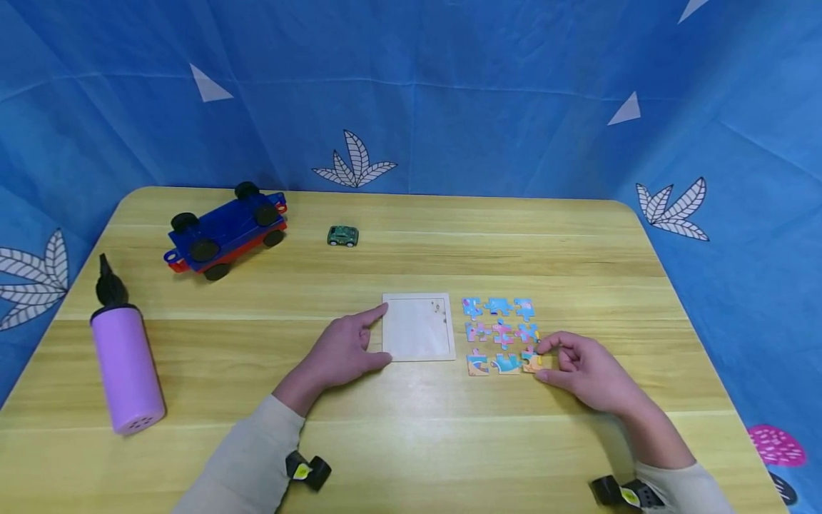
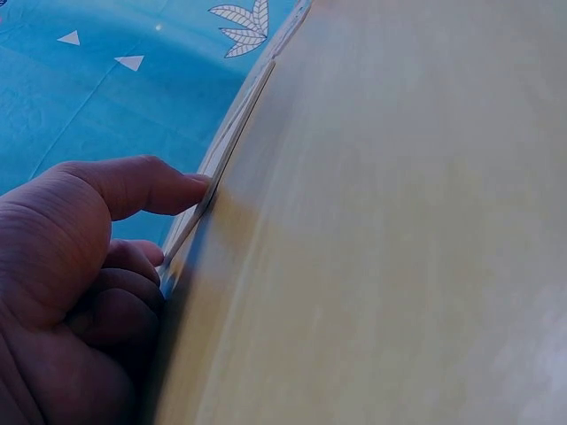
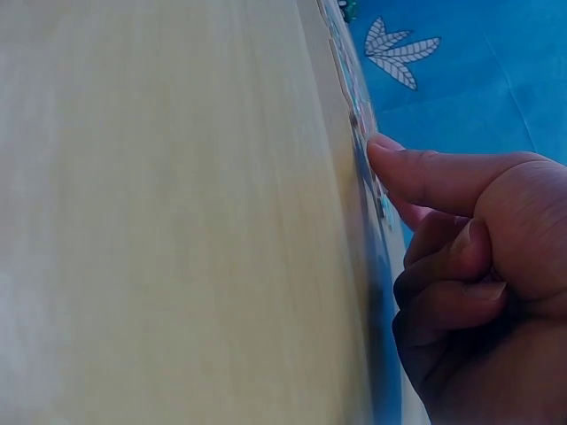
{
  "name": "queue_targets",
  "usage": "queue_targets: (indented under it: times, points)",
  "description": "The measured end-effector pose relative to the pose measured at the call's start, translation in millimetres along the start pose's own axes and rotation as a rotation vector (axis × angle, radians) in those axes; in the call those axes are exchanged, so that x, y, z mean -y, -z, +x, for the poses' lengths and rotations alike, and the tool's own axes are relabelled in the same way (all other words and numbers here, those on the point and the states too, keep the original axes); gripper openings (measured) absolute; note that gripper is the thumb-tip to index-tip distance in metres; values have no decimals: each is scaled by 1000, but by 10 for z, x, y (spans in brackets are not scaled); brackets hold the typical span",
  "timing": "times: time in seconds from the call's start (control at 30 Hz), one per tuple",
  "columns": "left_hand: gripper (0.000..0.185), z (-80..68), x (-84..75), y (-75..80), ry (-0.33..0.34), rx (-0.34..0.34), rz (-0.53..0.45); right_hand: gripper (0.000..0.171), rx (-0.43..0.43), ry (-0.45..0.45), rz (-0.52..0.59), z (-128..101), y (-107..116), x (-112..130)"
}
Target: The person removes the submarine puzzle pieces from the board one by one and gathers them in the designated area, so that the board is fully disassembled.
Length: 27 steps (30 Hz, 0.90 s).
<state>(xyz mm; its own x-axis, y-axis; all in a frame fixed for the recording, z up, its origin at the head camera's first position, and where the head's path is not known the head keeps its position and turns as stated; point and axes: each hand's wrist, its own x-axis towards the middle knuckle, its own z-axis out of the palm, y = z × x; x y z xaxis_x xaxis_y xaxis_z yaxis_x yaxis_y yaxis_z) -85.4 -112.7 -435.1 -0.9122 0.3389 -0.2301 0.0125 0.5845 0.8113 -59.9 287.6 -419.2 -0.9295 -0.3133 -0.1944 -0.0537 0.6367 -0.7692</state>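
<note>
A shallow white puzzle tray lies flat near the middle of the table. At its left edge, my left hand touches the upper corner with the index finger and the lower corner with the thumb; the left wrist view shows the other fingers curled. Several colourful jigsaw pieces are laid out in three rows to the right of the tray. With thumb and index finger, my right hand pinches the right side of the bottom right jigsaw piece, the remaining fingers folded in the right wrist view.
A blue and red toy vehicle lies wheels up at the back left. Right of it stands a small green toy car. The purple hand pump with a black nozzle lies along the left side. Blue cloth hangs behind the table.
</note>
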Motion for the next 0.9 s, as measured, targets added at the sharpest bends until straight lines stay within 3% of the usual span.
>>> queue_targets:
  times: [0.73, 0.9]
  points:
    - [83, -18, 1, 11, -3, 9, -6, 28, 18, -19, 13, -37, 14, -50]
    - [82, -9, 4, 13, -6, 9, -2, 31, -13, -18, 29, -41, 0, -30]
